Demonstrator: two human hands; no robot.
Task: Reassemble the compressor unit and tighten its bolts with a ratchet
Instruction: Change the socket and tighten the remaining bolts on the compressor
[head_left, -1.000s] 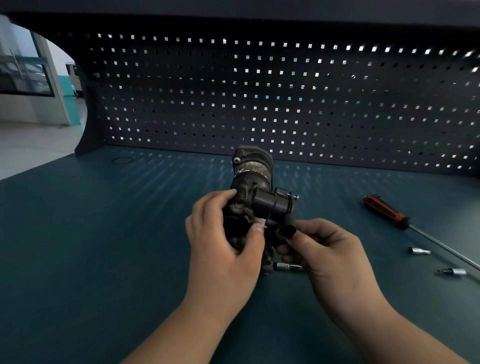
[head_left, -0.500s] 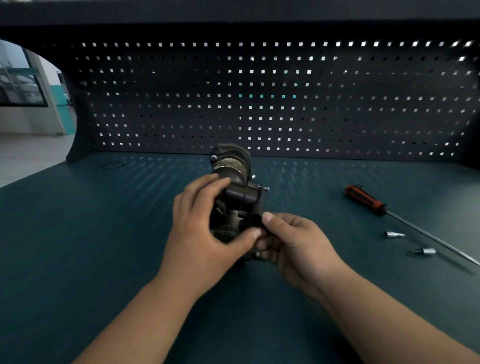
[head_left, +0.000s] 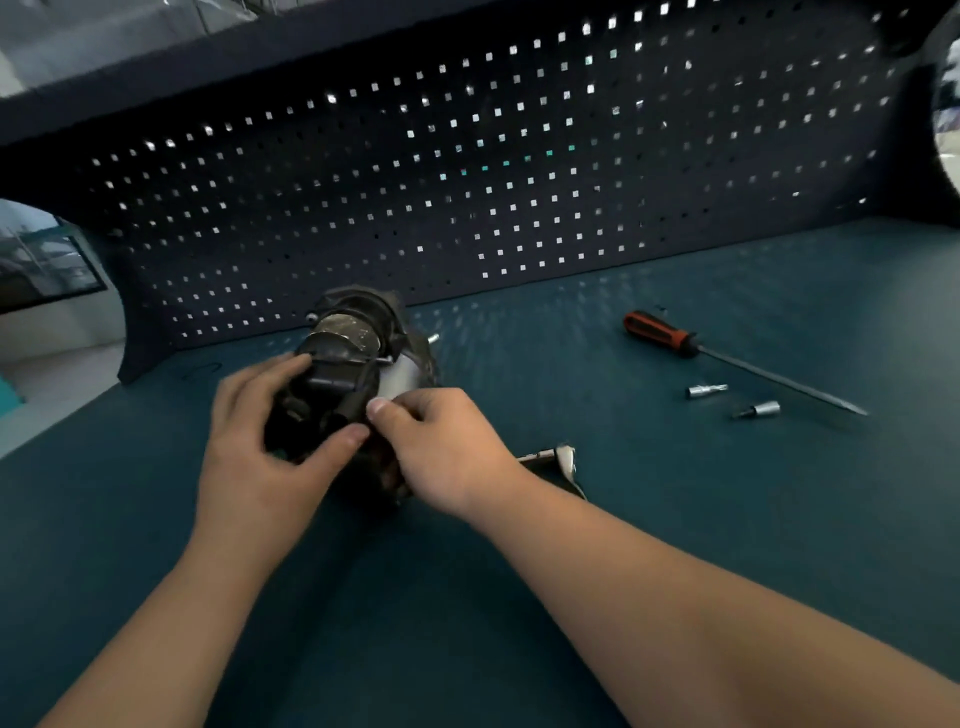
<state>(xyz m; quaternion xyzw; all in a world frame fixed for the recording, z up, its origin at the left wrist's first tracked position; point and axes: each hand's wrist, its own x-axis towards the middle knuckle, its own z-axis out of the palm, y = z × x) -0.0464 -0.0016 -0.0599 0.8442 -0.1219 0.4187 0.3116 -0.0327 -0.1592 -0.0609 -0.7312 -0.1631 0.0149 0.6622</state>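
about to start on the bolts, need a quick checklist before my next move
1. Compressor held: ok. The left hand grips its near side.
2. Part seated: cannot tell. The right hand pinches at the compressor's front and hides what it holds.
3. Bolts in their holes: cannot tell. The picture is blurred there.
4. Ratchet within reach: cannot tell. A metal piece shows beyond the right wrist, mostly hidden.
5. Sockets to hand: ok. Two lie on the bench to the right, near the screwdriver.
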